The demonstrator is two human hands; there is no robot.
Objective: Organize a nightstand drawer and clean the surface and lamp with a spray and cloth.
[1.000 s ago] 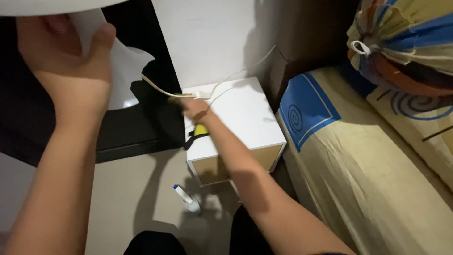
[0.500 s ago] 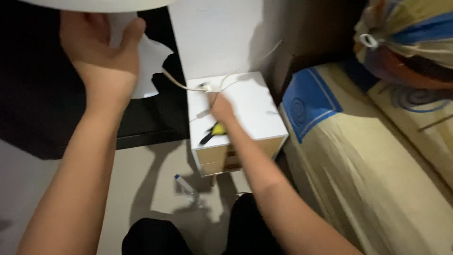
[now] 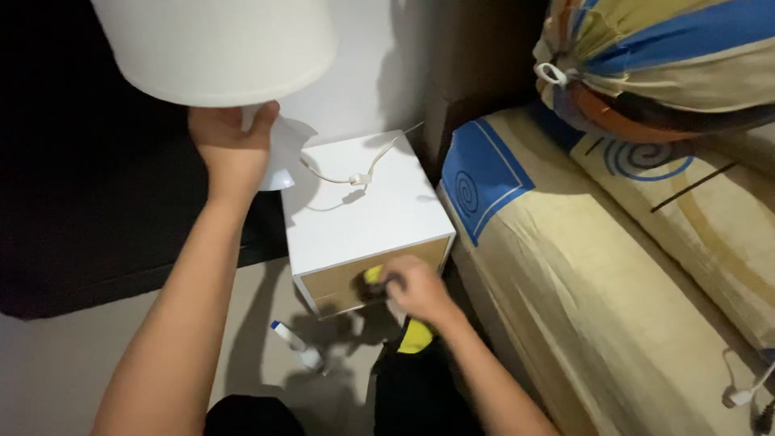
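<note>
right hand (image 3: 416, 288) moved down from nightstand (image 3: 363, 218) top to front, fingers closed on yellow cloth (image 3: 373, 276), mostly hidden. left hand (image 3: 234, 145) grips lamp (image 3: 218, 48) stem, base half covered.

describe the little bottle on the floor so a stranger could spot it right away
Start at the white bedside cabinet beside the bed. On the floor below its front left corner lies a small bottle, the only loose thing there, pale with a blue cap.
</note>
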